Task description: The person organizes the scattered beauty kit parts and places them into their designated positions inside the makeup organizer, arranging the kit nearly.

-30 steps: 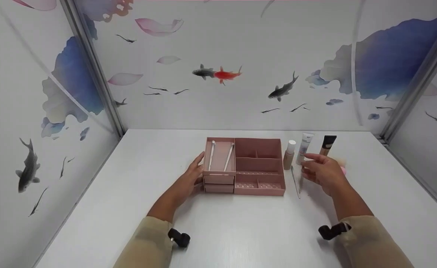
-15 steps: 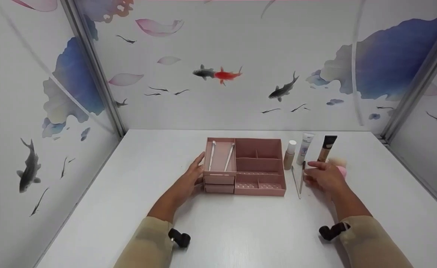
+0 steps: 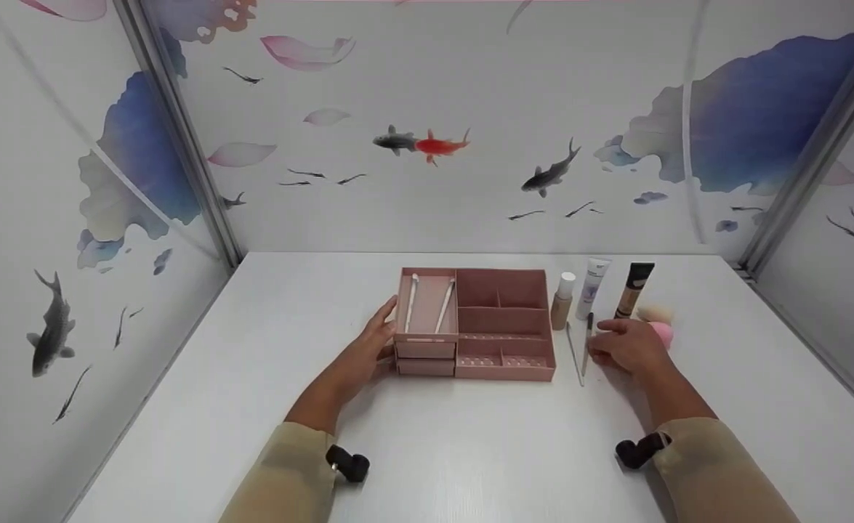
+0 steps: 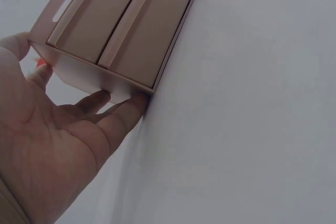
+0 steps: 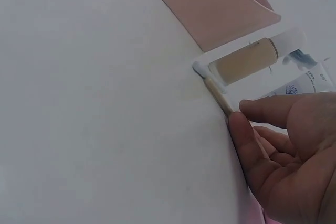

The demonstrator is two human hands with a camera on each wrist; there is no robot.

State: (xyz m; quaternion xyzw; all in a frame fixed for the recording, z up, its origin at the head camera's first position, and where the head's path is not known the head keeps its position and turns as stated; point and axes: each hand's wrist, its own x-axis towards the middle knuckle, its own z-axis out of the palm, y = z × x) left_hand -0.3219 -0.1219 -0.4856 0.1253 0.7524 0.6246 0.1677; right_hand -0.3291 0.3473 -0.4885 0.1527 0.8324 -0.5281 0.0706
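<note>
A pink desk organizer [image 3: 503,319] stands mid-table, with two small drawers [image 4: 142,35] at its left front. My left hand [image 3: 357,363] rests on the organizer's left side, its fingertips against the wall in the left wrist view. To the right of the organizer, my right hand [image 3: 630,345] pinches a slim makeup brush [image 3: 587,352] between thumb and forefinger. In the right wrist view, the brush's tan length [image 5: 218,95] runs out from the fingertips low over the table, toward a foundation bottle [image 5: 247,61]. A second thin stick [image 3: 574,356] lies just left of the brush.
Two white sticks [image 3: 412,305] lie in the organizer's top left tray. Behind my right hand stand a white tube [image 3: 592,287] and a black-capped tan tube [image 3: 631,290]. A pink sponge [image 3: 662,334] and a beige sponge [image 3: 655,314] sit beyond the wrist. Printed panels [image 3: 427,203] enclose the table.
My right hand has come down and toward me from beside the white tube, and its thumb and forefinger have closed in at the brush. The left hand stays on the organizer.
</note>
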